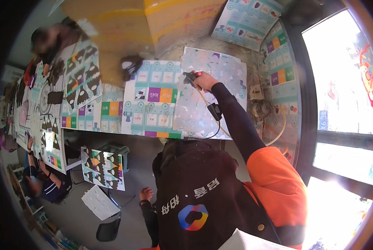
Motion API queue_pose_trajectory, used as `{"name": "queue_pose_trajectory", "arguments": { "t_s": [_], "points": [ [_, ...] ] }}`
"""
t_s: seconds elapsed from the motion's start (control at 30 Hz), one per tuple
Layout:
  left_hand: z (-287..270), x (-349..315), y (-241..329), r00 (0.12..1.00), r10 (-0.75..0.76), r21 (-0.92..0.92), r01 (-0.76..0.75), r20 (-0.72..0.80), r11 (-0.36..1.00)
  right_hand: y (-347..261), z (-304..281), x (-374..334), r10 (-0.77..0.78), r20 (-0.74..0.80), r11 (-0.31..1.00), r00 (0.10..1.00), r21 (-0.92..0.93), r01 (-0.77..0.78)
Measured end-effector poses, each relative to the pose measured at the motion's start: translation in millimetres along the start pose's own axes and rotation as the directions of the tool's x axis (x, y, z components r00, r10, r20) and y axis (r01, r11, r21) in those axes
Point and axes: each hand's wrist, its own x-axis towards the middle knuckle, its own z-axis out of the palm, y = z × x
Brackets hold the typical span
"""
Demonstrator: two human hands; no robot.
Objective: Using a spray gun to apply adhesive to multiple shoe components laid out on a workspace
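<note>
Right hand: fingers wrapped round the black tool
Black tool: juts left beyond those fingers, above the pale sheet
Hose: trails from beneath that hand toward the table's near edge
Left hand: low beside the apron, fingers loosely bent, gripping nothing visible

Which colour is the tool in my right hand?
The tool looks mostly black; see the head view.

Black tool — pinkish-red knob; teal-white sheet — purple, orange, green blocks; orange sleeve.
</note>
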Motion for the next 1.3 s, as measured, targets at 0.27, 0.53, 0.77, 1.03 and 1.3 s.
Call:
{"name": "queue_pose_trajectory", "arguments": {
  "t_s": [0.27,0.53,0.77,1.03,1.3],
  "points": [
    [-3.1,0.3,-10.2,0.986,-0.122,-0.309,0.151,0.114,0.939,23.1,-10.1,-15.3,0.031,-0.078,0.999,0.996,-0.023,-0.033],
    [-37.5,37.0,-32.0,0.813,0.017,-0.645,0.450,0.582,0.618,38.4,-18.3,-30.1,-0.022,-0.190,1.000,0.981,0.003,0.023],
    [-7.2,17.2,2.4,0.996,-0.024,-0.159,0.038,0.086,0.987,38.6,-4.5,-44.1,-0.112,-0.028,0.988,0.993,-0.109,0.108],
    [25.8,-22.2,1.0,0.992,0.116,0.195,-0.106,-0.043,0.975,58.3,-13.5,-63.3,-0.014,0.047,0.989,0.999,-0.144,0.021],
    [12.1,-33.7,-60.8,0.978,-0.174,-0.182,0.192,0.113,0.964,72.0,-21.0,-81.3,0.025,-0.074,0.999,0.997,0.024,-0.024]
  ]
}}
